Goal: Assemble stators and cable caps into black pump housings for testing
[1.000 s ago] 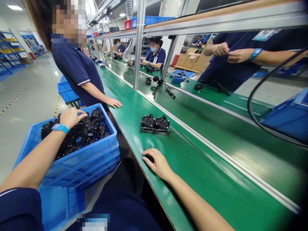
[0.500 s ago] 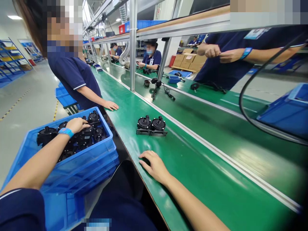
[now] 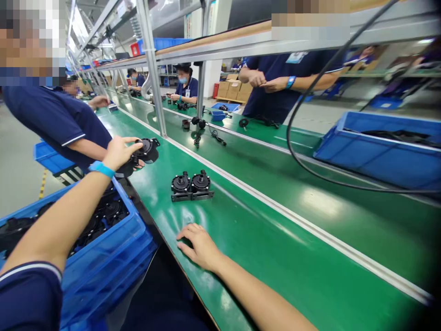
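A black pump with a round housing (image 3: 147, 149) is gripped in my left hand (image 3: 120, 154), raised over the near edge of the green bench. A dark part hangs below that hand, and I cannot tell whether it belongs to a second pump. Under my left forearm, a blue crate (image 3: 132, 232) holds several more black pumps (image 3: 112, 209). My right hand (image 3: 198, 246) rests on the bench, palm down, fingers apart and slightly bent, holding nothing. Just beyond it, two black pumps on flat brackets (image 3: 191, 186) stand side by side.
A co-worker in dark blue (image 3: 65, 119) stands at my left along the bench (image 3: 275, 257). A metal rail (image 3: 262, 188) runs lengthwise, with a post (image 3: 153, 78) on it. A black cable (image 3: 292, 138) hangs at right before a blue bin (image 3: 379, 158). Across, another person's hands (image 3: 265, 82) work.
My left hand has lifted a pump out of the crate and carried it toward the bench. The view has swung right. My right hand stays resting on the bench.
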The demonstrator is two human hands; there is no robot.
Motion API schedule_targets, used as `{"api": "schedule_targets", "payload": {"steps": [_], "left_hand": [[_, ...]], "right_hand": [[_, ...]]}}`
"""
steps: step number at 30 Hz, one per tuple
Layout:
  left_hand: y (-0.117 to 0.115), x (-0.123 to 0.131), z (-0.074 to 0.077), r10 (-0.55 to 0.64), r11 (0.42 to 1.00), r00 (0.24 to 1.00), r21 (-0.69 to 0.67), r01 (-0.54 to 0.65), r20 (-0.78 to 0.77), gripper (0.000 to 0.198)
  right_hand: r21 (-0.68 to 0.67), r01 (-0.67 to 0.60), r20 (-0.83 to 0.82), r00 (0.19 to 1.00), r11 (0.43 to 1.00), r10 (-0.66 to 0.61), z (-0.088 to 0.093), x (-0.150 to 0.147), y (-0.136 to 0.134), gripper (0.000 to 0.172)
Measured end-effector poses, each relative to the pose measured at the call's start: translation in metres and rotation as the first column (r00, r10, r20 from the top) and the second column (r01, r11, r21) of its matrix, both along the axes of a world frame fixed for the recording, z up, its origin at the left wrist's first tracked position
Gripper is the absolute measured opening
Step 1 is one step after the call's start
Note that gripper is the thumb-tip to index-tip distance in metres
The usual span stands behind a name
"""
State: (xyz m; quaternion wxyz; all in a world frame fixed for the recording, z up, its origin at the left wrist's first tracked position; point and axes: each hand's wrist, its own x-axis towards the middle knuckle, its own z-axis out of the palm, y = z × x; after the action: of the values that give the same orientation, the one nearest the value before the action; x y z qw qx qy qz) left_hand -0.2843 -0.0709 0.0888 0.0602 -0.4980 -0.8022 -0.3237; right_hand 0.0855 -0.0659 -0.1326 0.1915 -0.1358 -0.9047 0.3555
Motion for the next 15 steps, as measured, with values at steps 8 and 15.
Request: {"api": "schedule_targets", "payload": {"steps": [8,15], "left_hand": [[0.149,0.06,-0.082,-0.083,0.992,0.99,-0.088,0.093,0.111,0.043],[0.165,0.079,-0.112,0.045,0.994,0.952,-0.107,-0.013,0.303,0.041]], "right_hand": [[-0.006,-0.002,0.053,0.999,1.0,0.002,0.004,-0.005,0.0,0.022],[0.058,-0.005,0.105,0.995,0.998,-0.001,0.002,-0.013,-0.006,0.031]]}}
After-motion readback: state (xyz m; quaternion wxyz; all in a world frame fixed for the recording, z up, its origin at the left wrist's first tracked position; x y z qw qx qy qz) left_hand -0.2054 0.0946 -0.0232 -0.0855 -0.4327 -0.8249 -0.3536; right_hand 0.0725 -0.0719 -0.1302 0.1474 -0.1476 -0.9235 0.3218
